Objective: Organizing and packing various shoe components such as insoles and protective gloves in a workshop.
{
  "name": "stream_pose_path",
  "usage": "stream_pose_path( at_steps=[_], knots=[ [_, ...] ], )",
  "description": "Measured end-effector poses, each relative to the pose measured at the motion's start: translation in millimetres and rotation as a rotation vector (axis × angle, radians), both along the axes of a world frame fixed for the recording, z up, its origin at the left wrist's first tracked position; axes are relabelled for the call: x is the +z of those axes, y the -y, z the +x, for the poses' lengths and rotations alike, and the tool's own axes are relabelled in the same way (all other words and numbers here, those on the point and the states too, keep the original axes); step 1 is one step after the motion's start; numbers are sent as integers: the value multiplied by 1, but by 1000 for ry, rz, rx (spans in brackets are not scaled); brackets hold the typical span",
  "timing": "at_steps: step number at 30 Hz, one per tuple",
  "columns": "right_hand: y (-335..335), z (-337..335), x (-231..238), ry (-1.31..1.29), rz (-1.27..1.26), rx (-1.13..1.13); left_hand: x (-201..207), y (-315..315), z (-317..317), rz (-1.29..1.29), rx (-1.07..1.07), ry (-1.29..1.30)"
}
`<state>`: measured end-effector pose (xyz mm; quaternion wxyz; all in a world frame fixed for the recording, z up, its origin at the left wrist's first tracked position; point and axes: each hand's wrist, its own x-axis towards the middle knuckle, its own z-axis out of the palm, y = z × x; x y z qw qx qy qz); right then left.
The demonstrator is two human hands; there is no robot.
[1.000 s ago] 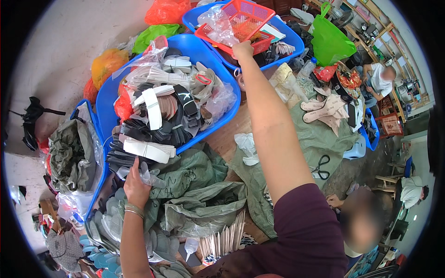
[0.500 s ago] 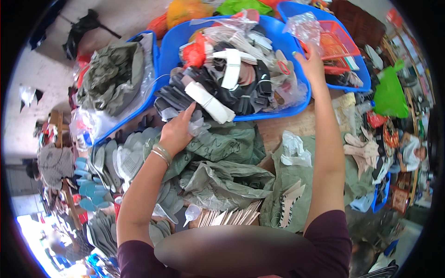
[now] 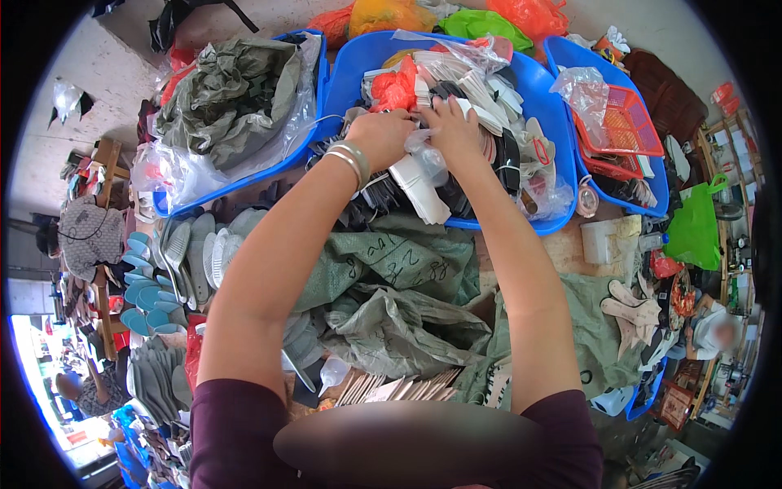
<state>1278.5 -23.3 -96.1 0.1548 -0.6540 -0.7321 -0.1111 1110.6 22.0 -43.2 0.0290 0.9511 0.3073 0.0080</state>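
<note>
Both my hands are over the middle blue bin [image 3: 562, 175], close together. My left hand [image 3: 379, 137], with bangles at the wrist, is curled at the fingers; a crumpled clear plastic bag [image 3: 427, 155] hangs from it into the gap between the hands. My right hand [image 3: 453, 130] reaches down onto the pile with fingers bent and apart, touching white strips [image 3: 481, 114]; its fingertips partly cover what lies beneath. Just below the hands lies a banded bundle of white strips [image 3: 420, 191]. A red plastic bag [image 3: 394, 86] sits beyond my left fingers.
At left, a blue bin holds a grey-green woven sack [image 3: 220, 102]. Another at right contains a red basket [image 3: 627, 122]. Nearer me lie a green woven sack [image 3: 391, 261], grey shoe soles [image 3: 191, 253] and a row of thin tan pieces [image 3: 399, 386].
My right hand has come left from the right-hand bin to the middle bin. My left hand has moved farther in, carrying the clear plastic bag. The view has shifted somewhat.
</note>
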Motion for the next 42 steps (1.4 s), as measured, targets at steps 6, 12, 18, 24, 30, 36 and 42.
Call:
stream_pose_path(
  at_steps=[6,12,18,24,30,36,42],
  knots=[
    [1,25,-12,42,-206,-134,-2,-27,8,-303,80,-284],
    [6,80,-29,-225,-151,-243,-18,0,-28,-263,83,-46],
    [-7,53,-13,-141,-210,-297,-36,14,-35,-163,34,20],
    [-68,-4,-21,40,-33,59,-38,23,-30,-141,13,98],
    [-137,-15,-28,133,-529,252,-45,22,-37,-159,25,180],
    [-168,9,-50,145,-508,240,-53,19,-42,-186,35,243],
    [-166,19,-47,107,-328,143,-54,20,-39,-201,26,285]
  ],
)
